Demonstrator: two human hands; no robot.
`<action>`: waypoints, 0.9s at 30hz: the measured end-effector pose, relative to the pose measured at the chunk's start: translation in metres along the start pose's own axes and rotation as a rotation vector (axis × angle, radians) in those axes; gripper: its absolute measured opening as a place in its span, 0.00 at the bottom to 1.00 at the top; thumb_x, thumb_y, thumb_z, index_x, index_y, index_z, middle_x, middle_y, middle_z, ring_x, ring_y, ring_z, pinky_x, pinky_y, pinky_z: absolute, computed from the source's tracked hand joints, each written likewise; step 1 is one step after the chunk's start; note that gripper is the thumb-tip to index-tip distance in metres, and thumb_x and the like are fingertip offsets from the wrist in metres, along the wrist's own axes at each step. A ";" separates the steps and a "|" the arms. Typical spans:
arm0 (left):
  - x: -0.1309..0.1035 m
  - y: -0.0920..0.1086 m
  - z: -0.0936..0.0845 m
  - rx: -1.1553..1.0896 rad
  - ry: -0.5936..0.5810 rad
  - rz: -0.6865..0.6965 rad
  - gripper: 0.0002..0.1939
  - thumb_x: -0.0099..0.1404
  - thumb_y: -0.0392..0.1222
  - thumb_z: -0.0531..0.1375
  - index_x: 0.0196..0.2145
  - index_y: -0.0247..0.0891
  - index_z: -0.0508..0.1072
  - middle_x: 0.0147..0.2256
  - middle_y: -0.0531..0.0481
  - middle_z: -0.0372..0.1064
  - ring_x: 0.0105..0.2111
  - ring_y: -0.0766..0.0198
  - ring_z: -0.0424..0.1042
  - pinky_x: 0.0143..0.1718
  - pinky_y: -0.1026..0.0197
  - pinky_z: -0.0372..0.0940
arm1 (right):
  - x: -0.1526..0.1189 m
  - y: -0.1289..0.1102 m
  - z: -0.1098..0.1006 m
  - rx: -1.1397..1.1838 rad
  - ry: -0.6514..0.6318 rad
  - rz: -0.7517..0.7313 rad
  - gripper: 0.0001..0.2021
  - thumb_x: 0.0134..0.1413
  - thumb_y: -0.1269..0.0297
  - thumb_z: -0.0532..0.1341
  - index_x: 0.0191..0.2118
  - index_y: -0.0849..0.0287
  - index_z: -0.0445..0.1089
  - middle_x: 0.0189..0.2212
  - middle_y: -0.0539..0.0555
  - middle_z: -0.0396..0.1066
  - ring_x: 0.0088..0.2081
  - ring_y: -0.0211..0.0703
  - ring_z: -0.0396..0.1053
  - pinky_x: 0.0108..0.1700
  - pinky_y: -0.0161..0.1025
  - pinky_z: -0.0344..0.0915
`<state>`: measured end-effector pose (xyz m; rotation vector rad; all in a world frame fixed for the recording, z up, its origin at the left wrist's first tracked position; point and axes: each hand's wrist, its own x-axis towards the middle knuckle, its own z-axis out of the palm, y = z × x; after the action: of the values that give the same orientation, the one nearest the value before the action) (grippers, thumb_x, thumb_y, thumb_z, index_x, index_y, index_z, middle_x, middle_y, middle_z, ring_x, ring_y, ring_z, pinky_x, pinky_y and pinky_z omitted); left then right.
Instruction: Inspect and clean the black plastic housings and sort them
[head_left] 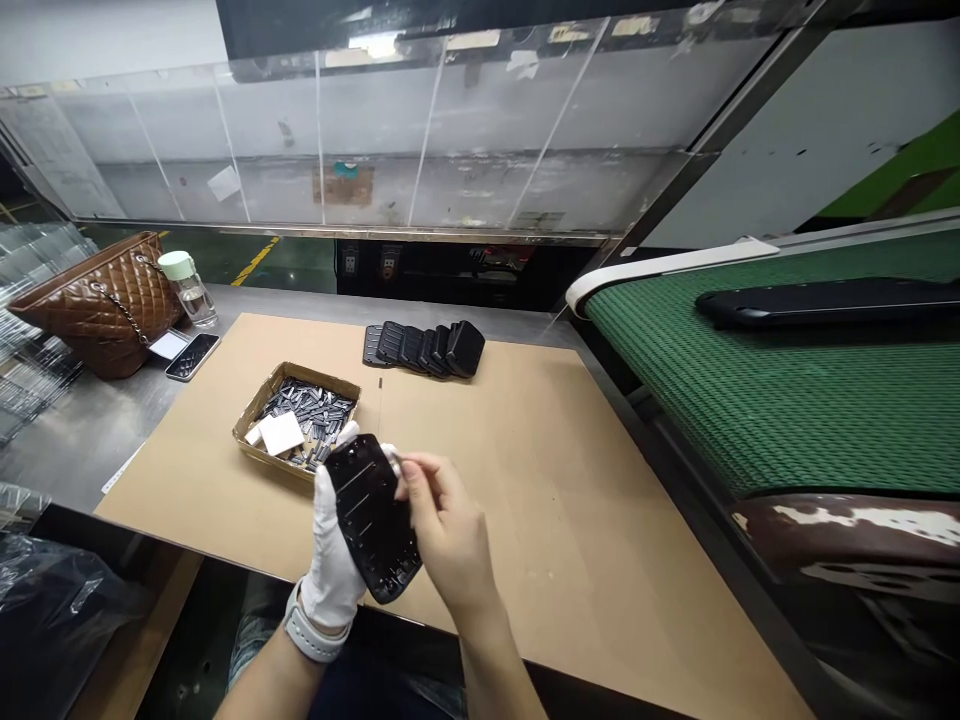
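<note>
My left hand (332, 562), in a white glove, is wrapped around a glossy black plastic cover (373, 522). The cover is tilted, its ribbed inner side facing up, with small posts at the lower end. At its right edge, my bare right hand (453, 532) has thumb and forefinger pinched together beside the gloved fingertips. Whatever that pinch holds, if anything, is too small or hidden to make out. Just behind the cover, a shallow cardboard box (251, 447) contains many small dark strips (324, 408) and white square pieces (281, 433).
A row of similar black covers (424, 347) leans at the back of the cardboard sheet (540, 500). To the right runs a green conveyor belt (787, 400) carrying a long black part (832, 302). A brown handbag (105, 300), bottle (193, 290) and phone (193, 357) occupy the left.
</note>
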<state>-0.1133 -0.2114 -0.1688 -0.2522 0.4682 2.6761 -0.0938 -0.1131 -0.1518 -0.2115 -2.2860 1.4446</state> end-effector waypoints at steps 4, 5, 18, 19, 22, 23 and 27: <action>0.006 0.023 0.006 -0.113 -0.024 -0.036 0.30 0.58 0.66 0.56 0.42 0.37 0.77 0.40 0.44 0.75 0.40 0.57 0.73 0.49 0.52 0.66 | 0.018 0.046 -0.016 -0.229 0.018 0.177 0.17 0.61 0.52 0.50 0.42 0.56 0.69 0.27 0.52 0.73 0.26 0.44 0.71 0.28 0.38 0.65; 0.007 0.028 0.007 -0.126 -0.016 -0.020 0.29 0.59 0.65 0.56 0.42 0.37 0.76 0.40 0.45 0.75 0.39 0.58 0.73 0.48 0.53 0.67 | 0.021 0.061 -0.019 -0.279 -0.008 0.231 0.17 0.60 0.53 0.50 0.42 0.56 0.70 0.28 0.53 0.74 0.29 0.46 0.73 0.30 0.41 0.67; 0.024 0.027 -0.035 0.778 0.210 0.491 0.15 0.57 0.46 0.65 0.42 0.41 0.75 0.44 0.49 0.73 0.46 0.59 0.70 0.55 0.58 0.59 | -0.024 0.028 0.021 0.366 -0.157 0.120 0.19 0.60 0.51 0.56 0.52 0.55 0.67 0.48 0.59 0.73 0.49 0.47 0.72 0.49 0.44 0.71; 0.023 0.029 -0.038 0.843 0.164 0.455 0.15 0.56 0.45 0.66 0.41 0.40 0.75 0.43 0.48 0.73 0.45 0.58 0.71 0.54 0.56 0.60 | -0.023 0.030 0.026 0.416 -0.092 0.145 0.17 0.60 0.51 0.55 0.48 0.55 0.69 0.43 0.58 0.75 0.44 0.46 0.74 0.46 0.42 0.72; 0.014 0.037 -0.042 0.886 -0.023 0.235 0.13 0.51 0.40 0.69 0.37 0.38 0.77 0.38 0.46 0.76 0.39 0.56 0.74 0.49 0.55 0.65 | -0.017 0.043 0.039 0.511 0.030 0.169 0.15 0.59 0.49 0.55 0.39 0.55 0.68 0.29 0.52 0.73 0.32 0.42 0.74 0.37 0.39 0.72; 0.010 0.041 -0.041 0.898 -0.062 0.198 0.12 0.50 0.38 0.69 0.35 0.38 0.78 0.36 0.46 0.77 0.38 0.56 0.74 0.48 0.55 0.66 | -0.015 0.047 0.043 0.527 0.038 0.168 0.15 0.59 0.48 0.55 0.38 0.55 0.67 0.27 0.51 0.72 0.31 0.41 0.73 0.35 0.39 0.72; -0.003 0.056 -0.037 0.989 -0.112 0.267 0.11 0.52 0.35 0.67 0.36 0.39 0.79 0.37 0.45 0.77 0.39 0.55 0.75 0.48 0.55 0.67 | 0.008 0.049 0.060 0.553 -0.004 0.159 0.14 0.60 0.51 0.52 0.42 0.56 0.65 0.28 0.52 0.71 0.33 0.42 0.72 0.39 0.42 0.71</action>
<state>-0.1306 -0.2735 -0.1862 0.2675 1.7674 2.3162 -0.1317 -0.1379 -0.2149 -0.2212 -1.8119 2.0889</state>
